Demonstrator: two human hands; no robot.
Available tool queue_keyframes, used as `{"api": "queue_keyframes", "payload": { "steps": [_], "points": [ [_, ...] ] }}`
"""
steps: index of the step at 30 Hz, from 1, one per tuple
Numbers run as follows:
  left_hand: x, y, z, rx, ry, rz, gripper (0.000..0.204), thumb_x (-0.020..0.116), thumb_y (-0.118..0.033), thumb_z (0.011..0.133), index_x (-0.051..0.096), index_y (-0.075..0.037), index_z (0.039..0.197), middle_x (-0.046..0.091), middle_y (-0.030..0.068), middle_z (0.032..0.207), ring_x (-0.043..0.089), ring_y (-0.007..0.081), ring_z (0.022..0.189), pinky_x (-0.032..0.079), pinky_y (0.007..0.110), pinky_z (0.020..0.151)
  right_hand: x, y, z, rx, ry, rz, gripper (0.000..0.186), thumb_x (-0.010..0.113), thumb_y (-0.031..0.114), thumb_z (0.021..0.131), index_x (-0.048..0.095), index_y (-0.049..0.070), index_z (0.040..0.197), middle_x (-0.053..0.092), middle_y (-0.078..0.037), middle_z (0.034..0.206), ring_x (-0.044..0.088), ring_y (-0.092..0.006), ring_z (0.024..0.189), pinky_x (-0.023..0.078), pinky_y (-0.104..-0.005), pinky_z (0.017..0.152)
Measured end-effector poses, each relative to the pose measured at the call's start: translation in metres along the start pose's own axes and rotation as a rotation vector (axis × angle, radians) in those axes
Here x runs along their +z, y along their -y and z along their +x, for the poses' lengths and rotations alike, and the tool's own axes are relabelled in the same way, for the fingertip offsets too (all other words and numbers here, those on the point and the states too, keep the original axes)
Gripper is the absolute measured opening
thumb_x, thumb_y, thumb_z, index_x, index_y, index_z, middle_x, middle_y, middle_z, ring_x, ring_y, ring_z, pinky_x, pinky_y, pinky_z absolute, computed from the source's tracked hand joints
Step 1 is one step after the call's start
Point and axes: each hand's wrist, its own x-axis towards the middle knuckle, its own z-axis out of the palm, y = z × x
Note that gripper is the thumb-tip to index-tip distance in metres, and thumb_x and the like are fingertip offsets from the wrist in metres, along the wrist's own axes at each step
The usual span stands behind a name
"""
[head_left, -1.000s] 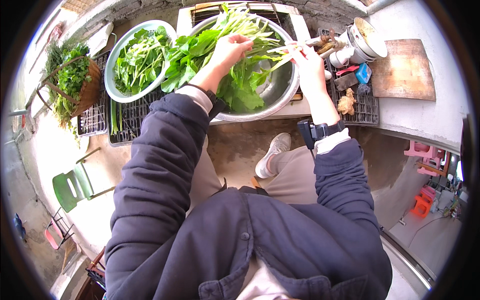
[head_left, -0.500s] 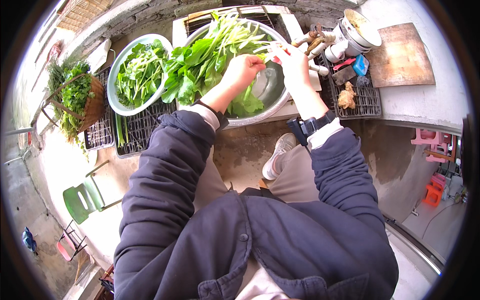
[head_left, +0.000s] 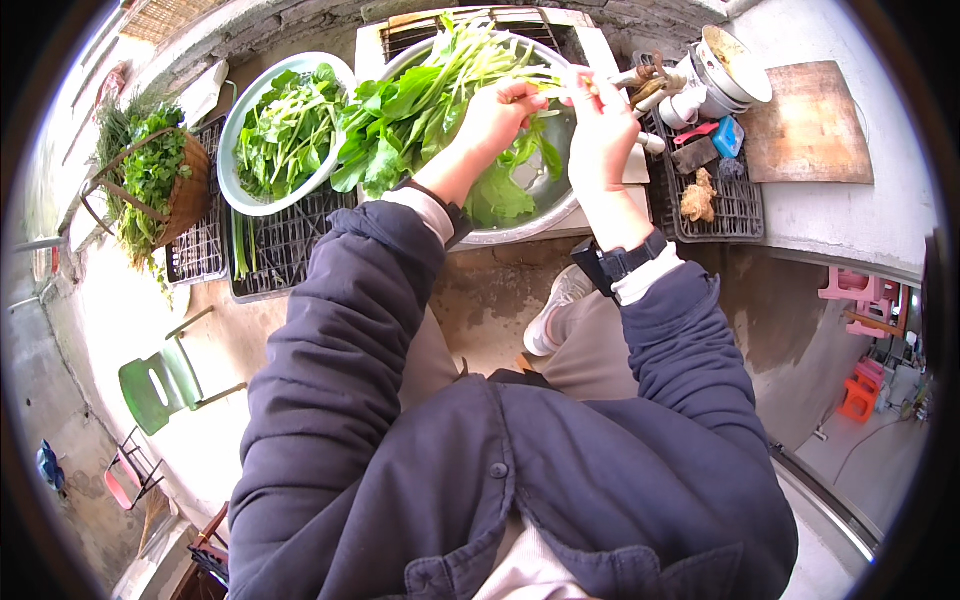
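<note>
A wide metal basin (head_left: 520,233) in front of me holds water and a heap of leafy greens (head_left: 400,115), stems pointing to the right. Over it, my left hand (head_left: 497,120) is closed, pinching a leafy green stalk (head_left: 530,150) whose leaves hang below the fingers. My right hand (head_left: 603,135) is raised just beside it at the basin's right side, fingers pinched together near the stem ends. What lies between those fingertips is too small and bright to make out. Left of the basin, a pale blue-green bowl (head_left: 228,160) holds more greens.
Black crates (head_left: 275,270) stand under the bowl, with a wicker basket (head_left: 190,195) of herbs farther left. At right, a crate (head_left: 735,220) bears ginger (head_left: 697,195), a blue box (head_left: 726,136) and stacked pots (head_left: 720,75), beside a wooden board (head_left: 810,125). A green chair (head_left: 160,390) stands behind left.
Both hands have risen slightly away from me, and the fingers of my right hand have come up higher. A leafy stalk now hangs more plainly below my left hand. The view has shifted a little.
</note>
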Motion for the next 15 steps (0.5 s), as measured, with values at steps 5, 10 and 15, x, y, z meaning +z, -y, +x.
{"api": "queue_keyframes", "payload": {
  "steps": [5, 10, 15],
  "points": [
    [-0.025, 0.007, 0.0, -0.057, -0.143, 0.064, 0.012, 0.064, -0.017, 0.09, 0.069, -0.008, 0.096, 0.061, -0.005, 0.077, 0.049, 0.0044, 0.062, 0.04, 0.019, 0.058, -0.009, 0.034, 0.019, -0.135, -0.071, 0.344, 0.016, 0.066, 0.011, 0.09, 0.068, 0.0, 0.101, 0.066, -0.002, 0.086, 0.059, -0.0086, 0.076, 0.047, -0.0218, 0.071],
    [-0.057, -0.007, 0.009, 0.003, -0.118, -0.366, 0.01, 0.066, -0.016, 0.091, 0.064, -0.006, 0.093, 0.056, -0.0028, 0.074, 0.05, 0.0043, 0.063, 0.037, 0.017, 0.052, -0.03, 0.044, 0.041, 0.065, 0.048, 0.368, 0.021, 0.066, 0.014, 0.091, 0.066, 0.001, 0.107, 0.066, -0.003, 0.089, 0.06, -0.0094, 0.077, 0.049, -0.0226, 0.071],
    [-0.077, -0.043, 0.015, 0.044, -0.074, -0.446, 0.007, 0.063, -0.014, 0.093, 0.059, -0.008, 0.094, 0.069, 0.0069, 0.098, 0.053, 0.0066, 0.074, 0.038, 0.018, 0.056, -0.023, 0.013, 0.037, 0.298, 0.202, 0.629, 0.026, 0.061, 0.017, 0.095, 0.06, -0.003, 0.112, 0.065, -0.008, 0.097, 0.062, -0.0133, 0.087, 0.05, -0.0246, 0.079]
  ]
}}
